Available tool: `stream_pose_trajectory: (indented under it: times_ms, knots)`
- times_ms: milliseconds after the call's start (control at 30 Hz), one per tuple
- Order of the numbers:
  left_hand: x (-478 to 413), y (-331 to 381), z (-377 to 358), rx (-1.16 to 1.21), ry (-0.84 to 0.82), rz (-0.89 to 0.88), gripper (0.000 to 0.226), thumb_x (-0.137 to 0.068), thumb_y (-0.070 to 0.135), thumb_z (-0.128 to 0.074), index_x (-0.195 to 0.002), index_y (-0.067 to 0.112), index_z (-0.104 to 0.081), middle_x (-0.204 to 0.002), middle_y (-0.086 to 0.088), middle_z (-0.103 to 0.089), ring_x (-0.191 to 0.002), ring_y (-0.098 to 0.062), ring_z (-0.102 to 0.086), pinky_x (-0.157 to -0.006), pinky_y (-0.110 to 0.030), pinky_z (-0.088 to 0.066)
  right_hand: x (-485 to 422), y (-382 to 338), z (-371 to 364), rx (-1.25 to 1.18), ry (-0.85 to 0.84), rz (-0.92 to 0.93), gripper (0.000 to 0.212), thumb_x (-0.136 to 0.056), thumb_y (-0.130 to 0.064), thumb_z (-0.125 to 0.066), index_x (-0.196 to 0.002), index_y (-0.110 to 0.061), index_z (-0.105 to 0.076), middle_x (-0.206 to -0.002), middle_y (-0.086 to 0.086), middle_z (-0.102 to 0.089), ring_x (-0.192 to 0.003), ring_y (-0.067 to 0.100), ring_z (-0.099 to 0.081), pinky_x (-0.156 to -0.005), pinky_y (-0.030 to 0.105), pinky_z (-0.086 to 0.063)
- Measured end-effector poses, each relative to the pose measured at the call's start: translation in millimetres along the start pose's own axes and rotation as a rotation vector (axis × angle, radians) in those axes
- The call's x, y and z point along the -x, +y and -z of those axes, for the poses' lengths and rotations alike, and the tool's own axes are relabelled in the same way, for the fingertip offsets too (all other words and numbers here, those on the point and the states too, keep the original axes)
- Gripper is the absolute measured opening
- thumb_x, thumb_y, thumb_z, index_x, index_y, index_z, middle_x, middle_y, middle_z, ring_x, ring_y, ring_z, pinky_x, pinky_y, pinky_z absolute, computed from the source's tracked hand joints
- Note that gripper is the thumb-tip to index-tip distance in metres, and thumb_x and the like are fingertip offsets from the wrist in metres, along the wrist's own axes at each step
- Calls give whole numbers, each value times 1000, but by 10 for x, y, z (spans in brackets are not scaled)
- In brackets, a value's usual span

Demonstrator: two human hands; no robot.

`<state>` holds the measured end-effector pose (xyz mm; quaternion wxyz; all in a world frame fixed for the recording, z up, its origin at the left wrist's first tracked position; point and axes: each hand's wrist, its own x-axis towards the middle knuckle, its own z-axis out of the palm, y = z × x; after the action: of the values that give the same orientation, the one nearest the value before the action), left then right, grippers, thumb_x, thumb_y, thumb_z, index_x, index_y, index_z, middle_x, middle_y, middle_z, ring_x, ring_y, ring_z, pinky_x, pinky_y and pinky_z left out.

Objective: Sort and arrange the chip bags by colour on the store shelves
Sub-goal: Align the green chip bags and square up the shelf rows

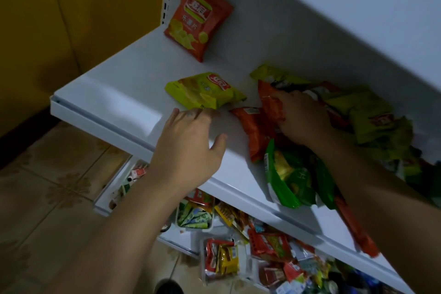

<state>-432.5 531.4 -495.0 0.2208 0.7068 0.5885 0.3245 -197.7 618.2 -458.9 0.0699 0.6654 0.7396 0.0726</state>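
Head view: orange bag w/ green logo [198, 19] is propped upright at the shelf [114, 102] back-left corner. Yellow-green bag [205, 90] is laid flat mid-shelf, and the left grip [188, 141] is spread at its near edge. A 2nd orange bag [268, 102] is pinched by the right grip [303, 119] beside the mixed pile [372, 112].

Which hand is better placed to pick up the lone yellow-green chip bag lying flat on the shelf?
Left hand: open, fingertips at the yellow-green foil chip bag; right hand pinches an orange foil bag.
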Motion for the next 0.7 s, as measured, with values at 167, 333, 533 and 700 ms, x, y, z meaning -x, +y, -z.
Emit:
stream_pose_trajectory:
  times_ms: [167, 333, 533, 700]
  knots:
    - [10, 97, 44, 102, 90, 13, 39, -88, 36, -55, -120, 14, -62, -111, -6, -65, -104, -27, -56, -84, -27, -38, 76, 56, 213, -355, 227, 44, 60, -80, -23, -63, -138, -23, -48, -136, 11, -55, -124, 33, -51, -106, 47, -40]
    - [-42, 140, 10, 496, 132, 214, 43, -90, 39, -59, -130, 24, -52, -128, 8, -55, -119, -10, -50, -96, -19, -36, 347, -128, 666, -923, 324, -132, 69, -64, -60, -66, -127, -33, -58, -131, 0, -61, -122, 24, -56, -104, 49, -43]
    - [-58, 114, 170, 1244, 25, 546, 47, -89, 45, -62, -125, 16, -56, -118, -7, -66, -97, -21, -68, -71, -37, -58, 495, -658, 588, -1845, -214, -66, 50, -72, -17, -64, -121, -11, -59, -112, 7, -70, -100, 21, -69, -80, 37, -58]
    - [72, -105, 362, 1194, 150, 483, 21, -93, 16, -61, -111, 7, -54, -103, -9, -69, -81, -18, -72, -59, -29, -57, 551, -856, 507, -1896, -352, -97, 55, -63, -18, -62, -118, -8, -61, -119, 18, -65, -111, 33, -62, -100, 51, -46]
